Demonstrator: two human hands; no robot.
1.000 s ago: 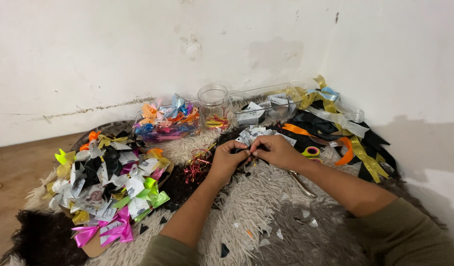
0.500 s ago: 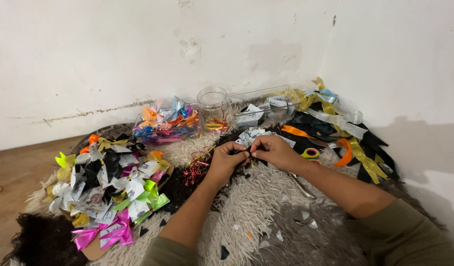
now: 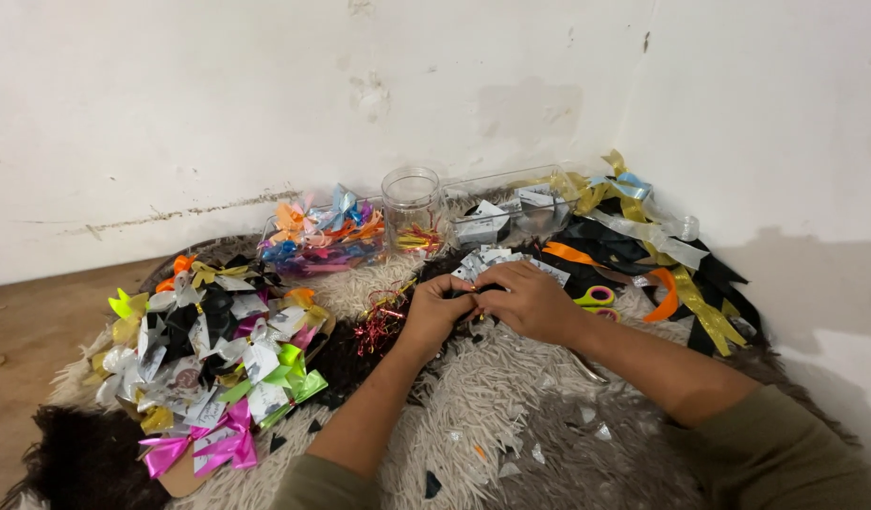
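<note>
Hands meet over the rug point(image 3: 511, 416), just in front of the clear jar point(image 3: 411, 210), and we take that jar as our mark. Our left hand point(image 3: 437, 314) and right hand point(image 3: 530, 302) touch at the fingertips, both pinched shut on a small black ribbon piece point(image 3: 485, 287); how it is folded we cannot tell. We judge the step to be the shaping or tying of one bow; the next move would call for a firm pinch at the middle and a fine, steady pull, since the ribbon looks slick and thin.

Left of the jar lies a pile of finished bows point(image 3: 209, 349), glossy satin in pink, green, silver and black, some on pale card. Beside the jar on that side sits a clear tray of small bright bows point(image 3: 322, 231). Right of the jar, loose ribbon lengths point(image 3: 643, 246) in black, gold and orange sprawl against the wall, with scissors point(image 3: 594, 297) among them. A curl of red foil strands point(image 3: 380, 323) rests in front of the jar. The rug is shaggy, cream and dark, strewn with cut scraps
</note>
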